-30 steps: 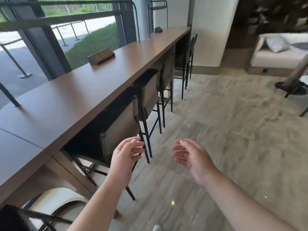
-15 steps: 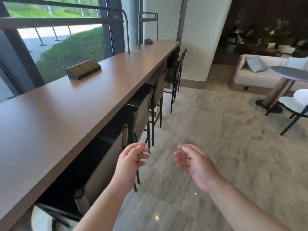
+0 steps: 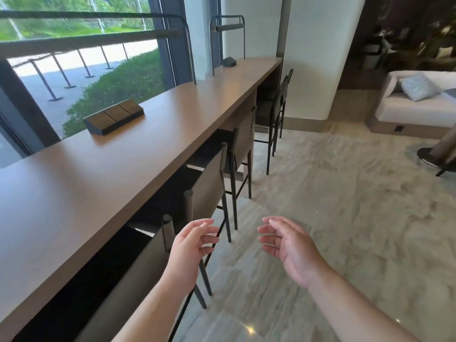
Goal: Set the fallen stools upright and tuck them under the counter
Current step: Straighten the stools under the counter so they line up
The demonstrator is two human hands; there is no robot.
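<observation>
Lounge floor right of the wooden counter [image 3: 103,183]; nearest stool [image 3: 138,272] upright, tucked, just left of my left hand [image 3: 191,245]; right hand [image 3: 287,248] farther; fingers loosely apart, both empty.

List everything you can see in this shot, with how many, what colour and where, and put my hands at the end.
counter: one, brown wood, running along the window on the left.
stools: at least four visible, dark frames with grey-brown backs, upright and tucked under the counter in a row.
socket box: one, dark, on the counter near the window.
desk lamp: one, dark metal, at the counter's far end.
sofa: one, cream, far right, with one grey cushion.
floor: pale stone tiles.
left hand: open, holding nothing, near the closest stool's back.
right hand: open, holding nothing, above the floor.
</observation>
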